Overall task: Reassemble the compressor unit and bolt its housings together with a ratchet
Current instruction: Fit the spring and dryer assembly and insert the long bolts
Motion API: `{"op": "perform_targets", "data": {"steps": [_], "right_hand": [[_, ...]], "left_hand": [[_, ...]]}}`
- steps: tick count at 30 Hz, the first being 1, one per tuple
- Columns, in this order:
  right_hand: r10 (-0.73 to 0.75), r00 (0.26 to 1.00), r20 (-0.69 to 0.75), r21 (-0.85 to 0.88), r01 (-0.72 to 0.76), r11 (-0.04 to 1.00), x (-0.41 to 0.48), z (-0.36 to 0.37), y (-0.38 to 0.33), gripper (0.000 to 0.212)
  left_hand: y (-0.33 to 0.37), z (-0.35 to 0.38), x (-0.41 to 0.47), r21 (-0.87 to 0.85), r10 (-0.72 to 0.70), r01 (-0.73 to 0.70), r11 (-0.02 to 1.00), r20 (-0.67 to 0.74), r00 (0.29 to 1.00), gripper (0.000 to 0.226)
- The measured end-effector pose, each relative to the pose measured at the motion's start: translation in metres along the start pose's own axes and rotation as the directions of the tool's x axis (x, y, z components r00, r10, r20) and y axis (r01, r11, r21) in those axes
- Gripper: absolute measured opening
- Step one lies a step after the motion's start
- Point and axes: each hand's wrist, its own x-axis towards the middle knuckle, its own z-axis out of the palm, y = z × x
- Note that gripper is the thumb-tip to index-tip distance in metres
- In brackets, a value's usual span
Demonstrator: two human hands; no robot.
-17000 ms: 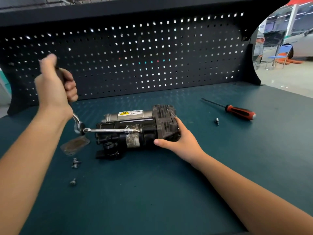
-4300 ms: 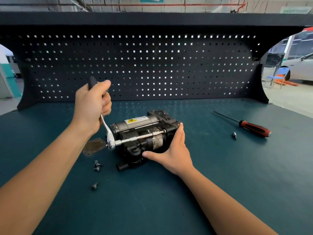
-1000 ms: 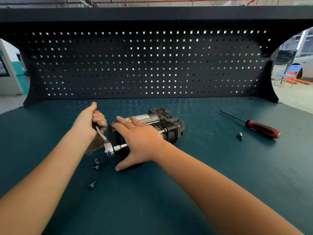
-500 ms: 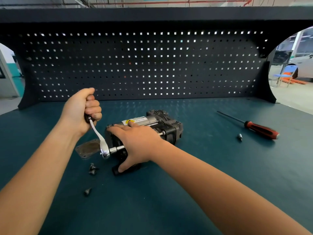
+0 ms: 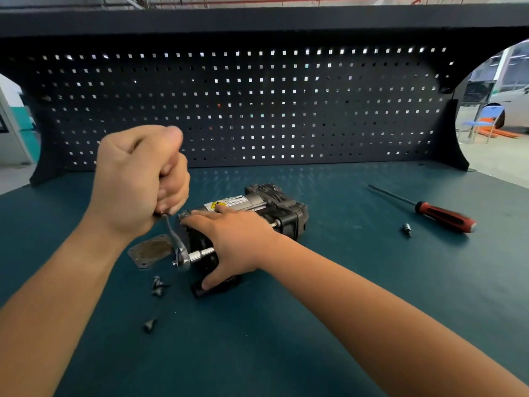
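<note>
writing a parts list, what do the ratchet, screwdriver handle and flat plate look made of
Ratchet: likely chromed steel, bright mirror glints. Screwdriver handle: probably plastic or rubber, matte red and black. Plate: seemingly thin metal, dull brown and stained, holes at corners.

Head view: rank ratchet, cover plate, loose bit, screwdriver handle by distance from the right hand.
1. ratchet: right at the right hand, on its left.
2. cover plate: flat, further left.
3. loose bit: off to the right.
4. screwdriver handle: farthest right.

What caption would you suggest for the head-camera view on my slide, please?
Left hand grips the ratchet fitted to the compressor unit while the right hand steadies it on the workbench.
</note>
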Motion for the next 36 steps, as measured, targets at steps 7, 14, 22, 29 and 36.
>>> {"op": "perform_targets", "data": {"steps": [7, 14, 22, 29, 36], "right_hand": [[-0.006, 0.999, -0.046, 0.041, 0.008, 0.999, -0.008, -0.001, 0.000, 0.084], [-0.033, 0.997, -0.067, 0.046, 0.037, 0.998, -0.002, 0.002, 0.000, 0.085], [-0.022, 0.989, -0.145, 0.082, 0.034, 0.996, -0.013, 0.008, 0.001, 0.117], [0.267, 0.893, -0.361, 0.291, -0.165, 0.942, -0.080, 0.017, 0.048, 0.124], [0.468, 0.786, -0.404, 0.599, -0.159, 0.784, -0.086, 0.036, 0.072, 0.049]], "left_hand": [[0.012, 0.030, -0.030, 0.260, 0.209, -0.276, 0.925, 0.256, 0.944, 0.038], [0.008, 0.021, -0.035, 0.215, 0.214, -0.243, 0.946, 0.152, 0.965, 0.038], [-0.003, -0.004, -0.019, -0.085, -0.124, 0.104, 0.991, -0.283, 0.951, 0.045], [-0.042, -0.038, 0.003, -0.645, -0.709, 0.425, 0.635, -0.268, 0.652, 0.042], [-0.048, -0.041, 0.017, -0.664, -0.778, 0.516, 0.542, -0.164, 0.607, 0.043]]}}
